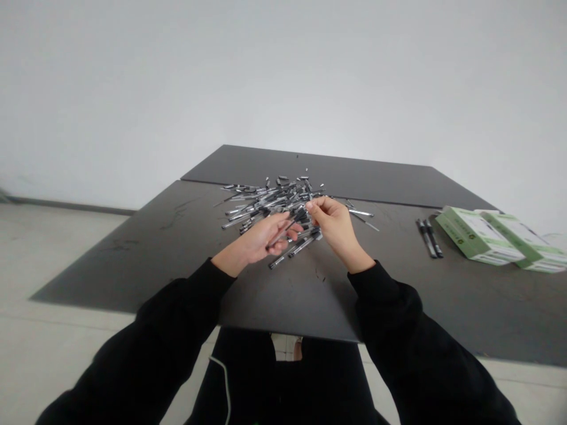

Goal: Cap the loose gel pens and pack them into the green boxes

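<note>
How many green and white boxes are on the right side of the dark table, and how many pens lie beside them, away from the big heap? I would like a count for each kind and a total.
Green and white boxes: 2
Black pens: 2
Total: 4

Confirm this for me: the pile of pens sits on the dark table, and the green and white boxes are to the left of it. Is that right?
Not quite: the green and white boxes are to the right of the pile of pens, not the left, as the head view shows. The pile does sit on the dark table.
</note>
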The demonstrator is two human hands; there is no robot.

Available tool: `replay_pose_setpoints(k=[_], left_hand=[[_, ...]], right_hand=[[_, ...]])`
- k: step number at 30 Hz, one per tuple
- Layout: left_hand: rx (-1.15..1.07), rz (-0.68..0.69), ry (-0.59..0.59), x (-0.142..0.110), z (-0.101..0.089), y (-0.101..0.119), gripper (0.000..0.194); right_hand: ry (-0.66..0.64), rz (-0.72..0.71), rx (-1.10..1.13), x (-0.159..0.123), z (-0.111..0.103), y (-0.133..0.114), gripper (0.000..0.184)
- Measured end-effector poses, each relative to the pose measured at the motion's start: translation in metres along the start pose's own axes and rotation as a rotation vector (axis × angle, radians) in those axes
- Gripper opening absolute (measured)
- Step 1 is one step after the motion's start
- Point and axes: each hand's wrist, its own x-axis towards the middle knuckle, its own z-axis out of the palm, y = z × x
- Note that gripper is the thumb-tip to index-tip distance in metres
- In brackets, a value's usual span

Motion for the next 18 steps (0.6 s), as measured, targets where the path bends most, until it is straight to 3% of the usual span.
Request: replay_pose_setpoints(k=[3,7,11,15,18], left_hand=[[0.002,0.014,-0.069,0.0,-0.001,0.0,0.028],[0.09,0.188,0.043,0.001,-0.002,-0.003,0.02],[0.136,0.241,0.084,0.003,-0.002,-0.005,0.024],[0.109,0.218,0.113,0.005,-0.004,-0.005,0.02],[0.147,0.198,0.175,0.005,-0.004,-0.003,0.017]], right_hand=[[0.002,0.011,0.0,0.0,-0.001,0.0,0.038],[-0.001,0.013,0.023,-0.001,0.0,0.002,0.038],[-0.024,0.023,0.01,0.001,-0.002,0.003,0.038],[-0.016,0.005,-0.136,0.026,-0.037,0.011,0.044],[0.161,0.051,-0.581,0.059,-0.081,0.027,0.051]])
